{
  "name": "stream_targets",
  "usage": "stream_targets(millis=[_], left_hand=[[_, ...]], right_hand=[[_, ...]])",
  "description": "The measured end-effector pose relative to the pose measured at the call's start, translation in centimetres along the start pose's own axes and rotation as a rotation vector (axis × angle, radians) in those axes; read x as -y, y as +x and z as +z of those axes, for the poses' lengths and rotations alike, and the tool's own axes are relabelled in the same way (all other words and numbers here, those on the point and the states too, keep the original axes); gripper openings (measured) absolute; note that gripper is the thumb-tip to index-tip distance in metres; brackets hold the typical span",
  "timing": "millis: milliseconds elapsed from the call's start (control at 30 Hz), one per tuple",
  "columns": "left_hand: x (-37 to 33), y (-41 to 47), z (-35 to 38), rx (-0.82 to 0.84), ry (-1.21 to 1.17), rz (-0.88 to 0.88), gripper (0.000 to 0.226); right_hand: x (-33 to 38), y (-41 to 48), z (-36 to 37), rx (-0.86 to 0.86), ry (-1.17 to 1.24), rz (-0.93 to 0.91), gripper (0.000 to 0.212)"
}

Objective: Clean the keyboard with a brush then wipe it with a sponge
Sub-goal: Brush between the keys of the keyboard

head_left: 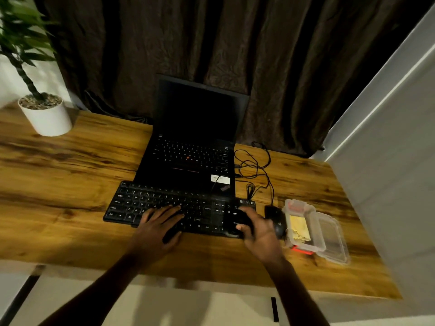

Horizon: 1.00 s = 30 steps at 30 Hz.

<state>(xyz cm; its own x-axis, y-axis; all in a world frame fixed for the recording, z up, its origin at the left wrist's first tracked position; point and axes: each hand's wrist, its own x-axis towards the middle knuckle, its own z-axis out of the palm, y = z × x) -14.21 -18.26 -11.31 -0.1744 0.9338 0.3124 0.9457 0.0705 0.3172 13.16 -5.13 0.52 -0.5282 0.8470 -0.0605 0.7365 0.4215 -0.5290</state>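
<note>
The left hand [157, 228] just sits flat on the keyboard [141, 201], fingers straight. The right hand [261, 234] grips a dark brush [236, 221] over its right end.

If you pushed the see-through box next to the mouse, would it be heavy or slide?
Probably light: the clear box looks like thin plastic and holds only a yellow sponge-like piece. It would likely slide easily on the smooth wooden desk. Its opened lid lies to one side, so it might flop if lifted.
</note>
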Motion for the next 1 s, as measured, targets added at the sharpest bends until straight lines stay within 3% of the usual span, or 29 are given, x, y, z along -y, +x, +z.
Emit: stream_targets(millis=[133,400,700,1000], left_hand=[[0.1,0.2,0.0,-0.033,0.027,0.024,0.052],[0.0,0.1,0.1,-0.047,0.012,0.024,0.052],[0.3,0.2,0.2,0.006,0.057,0.021,0.052],[0.0,0.2,-0.1,-0.031,0.029,0.039,0.051]], right_hand=[[2.0,0.7,1.1,0.041,-0.011,-0.058,0.047],[0.0,0.6,-1.4,-0.038,-0.005,-0.001,0.05],[4.8,1.0,2.2,0.131,0.023,-0.109,0.048],[1.6,0.7,-0.1,0.021,0.051,-0.014,0.048]])
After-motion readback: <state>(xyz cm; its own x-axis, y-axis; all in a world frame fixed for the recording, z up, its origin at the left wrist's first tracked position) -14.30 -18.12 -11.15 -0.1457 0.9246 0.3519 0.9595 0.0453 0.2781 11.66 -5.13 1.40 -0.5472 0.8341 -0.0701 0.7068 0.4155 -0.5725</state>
